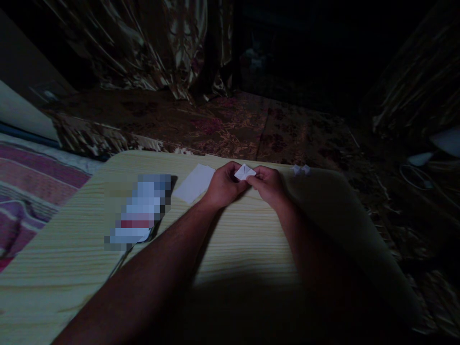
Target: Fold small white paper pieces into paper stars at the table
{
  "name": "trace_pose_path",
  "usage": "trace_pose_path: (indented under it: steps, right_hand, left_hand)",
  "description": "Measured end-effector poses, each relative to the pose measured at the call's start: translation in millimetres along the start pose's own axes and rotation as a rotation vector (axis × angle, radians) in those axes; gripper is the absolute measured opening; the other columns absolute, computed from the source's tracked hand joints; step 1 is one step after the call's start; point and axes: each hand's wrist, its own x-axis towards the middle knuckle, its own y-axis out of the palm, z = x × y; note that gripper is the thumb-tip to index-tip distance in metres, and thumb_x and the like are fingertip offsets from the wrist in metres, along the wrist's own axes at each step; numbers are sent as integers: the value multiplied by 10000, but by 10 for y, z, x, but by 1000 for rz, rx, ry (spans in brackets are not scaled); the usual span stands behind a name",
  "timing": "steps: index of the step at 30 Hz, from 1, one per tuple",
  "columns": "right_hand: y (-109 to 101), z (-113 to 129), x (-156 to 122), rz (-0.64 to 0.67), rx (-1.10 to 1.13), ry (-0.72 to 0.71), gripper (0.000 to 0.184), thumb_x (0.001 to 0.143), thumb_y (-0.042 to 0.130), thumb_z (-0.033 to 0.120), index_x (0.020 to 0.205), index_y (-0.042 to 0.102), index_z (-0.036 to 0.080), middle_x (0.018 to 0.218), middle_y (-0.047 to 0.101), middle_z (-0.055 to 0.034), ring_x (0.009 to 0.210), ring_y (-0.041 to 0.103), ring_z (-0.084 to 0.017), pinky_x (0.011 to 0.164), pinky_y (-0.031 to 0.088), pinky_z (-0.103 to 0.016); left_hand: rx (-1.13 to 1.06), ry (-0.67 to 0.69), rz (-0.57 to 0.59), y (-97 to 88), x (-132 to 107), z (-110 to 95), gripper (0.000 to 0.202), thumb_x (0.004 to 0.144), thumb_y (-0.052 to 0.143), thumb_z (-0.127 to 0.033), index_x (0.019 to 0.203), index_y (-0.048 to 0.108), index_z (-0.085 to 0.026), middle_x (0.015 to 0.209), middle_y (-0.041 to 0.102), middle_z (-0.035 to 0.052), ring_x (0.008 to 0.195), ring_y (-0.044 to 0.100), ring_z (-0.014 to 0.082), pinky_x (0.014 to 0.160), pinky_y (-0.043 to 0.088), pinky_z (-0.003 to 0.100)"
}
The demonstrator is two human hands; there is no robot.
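Both my hands meet over the far part of a pale wooden table [72,268]. My left hand [224,186] and my right hand [269,184] pinch a small folded piece of white paper [245,171] between their fingertips, holding it just above the tabletop. A flat white paper sheet [194,183] lies on the table right beside my left hand. Two tiny folded white paper pieces [301,169] sit near the table's far edge, to the right of my right hand.
A blurred-out flat object [140,211] lies on the table's left part. A striped pink blanket [21,191] is at the left. Patterned brown carpet [233,124] and shiny curtains [151,43] lie beyond the table. The room is dim.
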Motion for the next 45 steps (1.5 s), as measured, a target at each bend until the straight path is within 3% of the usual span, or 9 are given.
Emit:
trace_pose_path:
  steps: [7, 45]
  right_hand:
    - [-4, 15, 1, -4, -51, 16, 126, 647, 612, 255, 609, 515, 183, 495, 469, 67, 450, 373, -68, 441, 251, -221]
    - [-17, 23, -13, 0, -36, 9, 123, 665, 615, 278, 625, 550, 182, 492, 487, 56, 474, 401, -88, 477, 290, -232]
  left_hand:
    - [9, -21, -10, -17, -2, -11, 284, 642, 729, -218, 884, 602, -140, 805, 654, 21, 654, 565, 112, 593, 437, 211]
    - [4, -82, -32, -40, 2, -52, 258, 621, 712, -203, 853, 623, -137, 787, 662, 23, 644, 557, 117, 588, 431, 217]
